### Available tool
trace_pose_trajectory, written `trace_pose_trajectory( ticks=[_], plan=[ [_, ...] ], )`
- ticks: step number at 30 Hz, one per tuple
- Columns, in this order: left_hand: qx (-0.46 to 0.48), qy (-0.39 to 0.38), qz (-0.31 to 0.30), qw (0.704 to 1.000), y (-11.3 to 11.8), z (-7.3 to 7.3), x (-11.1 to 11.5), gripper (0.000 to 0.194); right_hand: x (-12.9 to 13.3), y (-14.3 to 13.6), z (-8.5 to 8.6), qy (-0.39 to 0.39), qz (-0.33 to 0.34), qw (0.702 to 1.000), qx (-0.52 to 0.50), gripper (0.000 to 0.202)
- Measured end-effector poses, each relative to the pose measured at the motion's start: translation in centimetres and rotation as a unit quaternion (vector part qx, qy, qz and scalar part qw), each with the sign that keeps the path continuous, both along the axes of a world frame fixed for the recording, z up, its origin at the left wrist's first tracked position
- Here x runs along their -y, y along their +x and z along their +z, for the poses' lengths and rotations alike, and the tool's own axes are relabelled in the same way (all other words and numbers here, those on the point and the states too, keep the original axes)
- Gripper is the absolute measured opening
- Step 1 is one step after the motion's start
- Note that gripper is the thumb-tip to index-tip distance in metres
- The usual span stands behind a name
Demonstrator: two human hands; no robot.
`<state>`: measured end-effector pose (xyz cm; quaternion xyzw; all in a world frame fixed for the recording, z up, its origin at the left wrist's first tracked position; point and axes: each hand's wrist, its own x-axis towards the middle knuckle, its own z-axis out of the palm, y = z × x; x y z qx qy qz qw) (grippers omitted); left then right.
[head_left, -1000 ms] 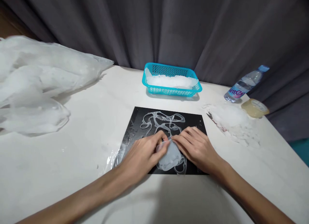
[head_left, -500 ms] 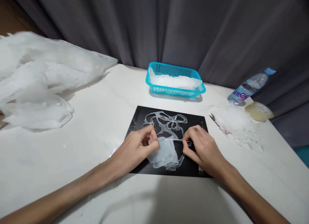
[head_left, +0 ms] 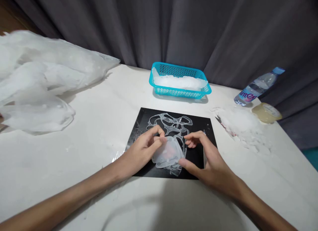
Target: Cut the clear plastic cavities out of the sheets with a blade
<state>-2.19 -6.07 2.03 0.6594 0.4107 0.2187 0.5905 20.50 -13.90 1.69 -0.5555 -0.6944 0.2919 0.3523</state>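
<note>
Head: thin, roundish translucent pc (head_left: 167, 154) in L hand (head_left: 143, 150)

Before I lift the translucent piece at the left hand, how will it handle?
The translucent piece looks thin and see-through, so probably light and somewhat bendy. Its flat, sheet-like shape makes rolling unlikely.

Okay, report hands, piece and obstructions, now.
Left hand pinching translucent piece over black board. Right hand open, thumb at piece's edge. Clear stringy scraps on board, close around piece; possible snag.
</note>
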Motion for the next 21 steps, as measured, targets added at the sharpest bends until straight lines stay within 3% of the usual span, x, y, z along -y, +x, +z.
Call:
trace_pose_trajectory(
  ticks=[2, 6, 12, 13, 15, 18, 21],
  plan=[
    [0.025, -0.036, 0.017, 0.999, 0.1, -0.1, 0.1, 0.029, 0.4, 0.0, -0.1, -0.036, 0.010, 0.999, -0.007, 0.044],
    [0.076, -0.106, 0.011, 0.991, 0.3, -0.3, 0.3, 0.039, 0.5, -0.1, -0.3, -0.045, 0.035, 0.998, -0.035, 0.026],
    [0.078, -0.149, -0.012, 0.986, 0.5, -0.2, 0.2, 0.037, 0.1, -0.4, 0.2, 0.105, -0.114, 0.988, -0.012, 0.003],
    [0.085, -0.156, -0.009, 0.984, 0.5, -0.1, 0.2, 0.037, 0.2, -0.5, 0.4, 0.103, -0.127, 0.987, -0.009, 0.010],
    [0.099, -0.165, -0.004, 0.981, 0.5, -0.1, 0.2, 0.036, 0.4, -0.8, 0.9, 0.038, -0.101, 0.994, -0.018, 0.020],
    [0.107, -0.156, 0.002, 0.982, 0.5, -0.3, 0.2, 0.035, 0.8, -1.3, 1.3, -0.070, -0.019, 0.996, -0.060, 0.012],
    [0.090, -0.129, 0.009, 0.988, 0.5, -0.4, 0.2, 0.035, 0.9, -1.6, 1.3, -0.100, -0.019, 0.989, -0.112, 0.006]
  ],
)
